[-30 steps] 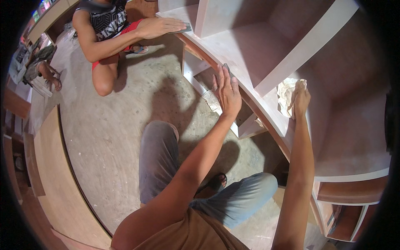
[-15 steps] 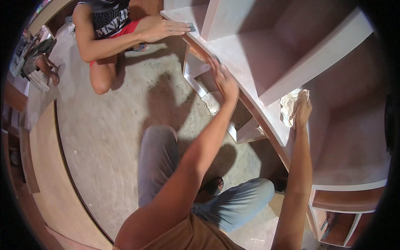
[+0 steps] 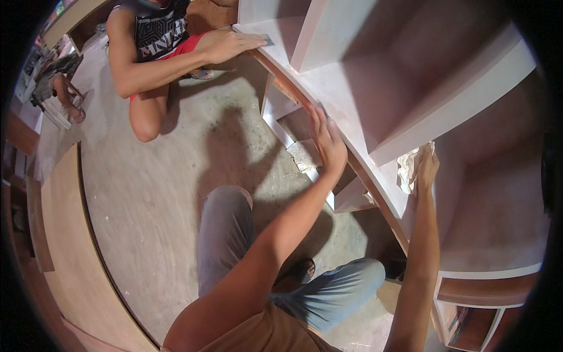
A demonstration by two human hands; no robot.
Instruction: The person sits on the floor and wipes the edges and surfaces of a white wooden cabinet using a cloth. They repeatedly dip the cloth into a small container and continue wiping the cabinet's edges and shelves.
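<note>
My left hand [image 3: 329,144] lies with straight fingers along the front edge of a whitish cabinet [image 3: 375,111]. A thin grey piece, seemingly sandpaper [image 3: 322,109], shows at its fingertips; the rest is hidden under the hand. Inside the cabinet, just right of a slanting divider [image 3: 457,108], my right hand [image 3: 428,168] grips a crumpled cream cloth [image 3: 406,172] against the inner surface. At the upper left, a crouching person's hand [image 3: 234,46] presses a small dark grey sheet [image 3: 267,40] on the far end of the same edge.
Below the edge are open frames, with a crumpled pale piece [image 3: 303,155] on one. A long tan board [image 3: 64,223] lies on the concrete floor [image 3: 141,199] to the left. Small open compartments [image 3: 484,325] stand at lower right. Another person's leg [image 3: 63,94] shows far left.
My left hand has slid along the cabinet edge toward me. The right hand keeps its hold on the cloth in nearly the same spot. The whole view has shifted slightly.
</note>
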